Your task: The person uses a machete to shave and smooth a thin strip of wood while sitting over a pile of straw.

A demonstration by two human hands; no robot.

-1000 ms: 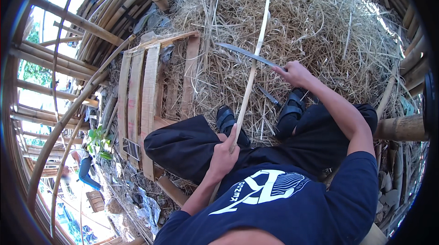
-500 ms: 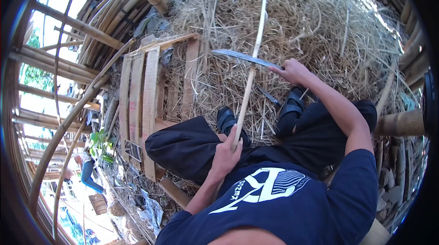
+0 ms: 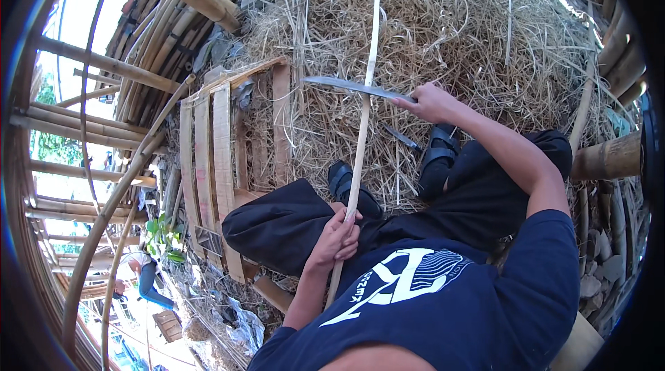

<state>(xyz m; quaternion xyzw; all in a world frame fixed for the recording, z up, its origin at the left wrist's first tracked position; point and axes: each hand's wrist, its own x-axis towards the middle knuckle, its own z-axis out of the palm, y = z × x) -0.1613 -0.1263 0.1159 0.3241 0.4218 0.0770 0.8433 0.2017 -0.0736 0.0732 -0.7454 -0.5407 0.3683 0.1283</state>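
In the head view, the left hand [image 3: 338,236] has its fingers curled firmly round the lower part of a long, pale bamboo strip [image 3: 363,128], in front of the person's navy T-shirt [image 3: 457,315]. The strip slants up from the shirt, passes between the two strapped black sandals and runs out over the straw to the top edge. The right hand [image 3: 433,102] is wrapped round the handle of a long knife [image 3: 336,83], fingers folded in; most of the handle is hidden by the grip. The knife's grey blade points left and crosses in front of the strip, well above the left hand; whether its edge touches the strip, I cannot tell. A second, smaller knife [image 3: 402,137] lies on the straw [image 3: 443,31] just beside the right sandal [image 3: 439,153]. The left sandal [image 3: 343,180] is close to the strip. Left of the straw lies a slatted wooden pallet [image 3: 224,149], near thick bamboo poles [image 3: 114,65]. A person [image 3: 151,281] is farther off at lower left.
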